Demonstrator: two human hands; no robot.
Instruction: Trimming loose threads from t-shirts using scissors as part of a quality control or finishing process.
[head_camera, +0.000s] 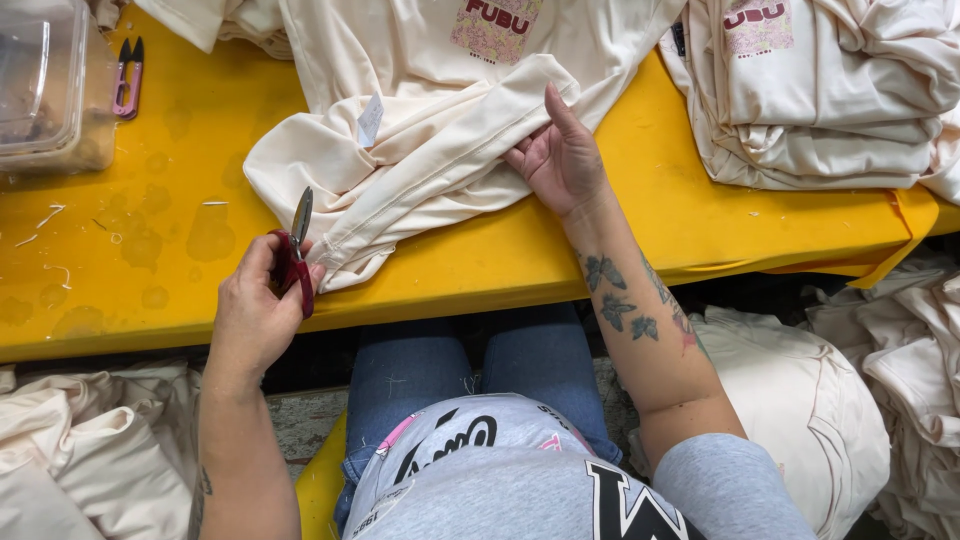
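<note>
From the head camera, the left hand (255, 315) grips red thread snips (297, 252) at the edge of the cream shirt (440, 150) on the yellow table (180, 230). The right hand (562, 160) presses flat, fingers spread, on its folds. A clear plastic box (45, 90) at top left holds contents too blurred to tell.

My right hand (562, 160): fingertips tucked under a shirt (430, 150) fold. Clear plastic box (45, 90), upper left, cut by frame edge (contents too murky). Shirt stack (830, 110) runs off right.
</note>
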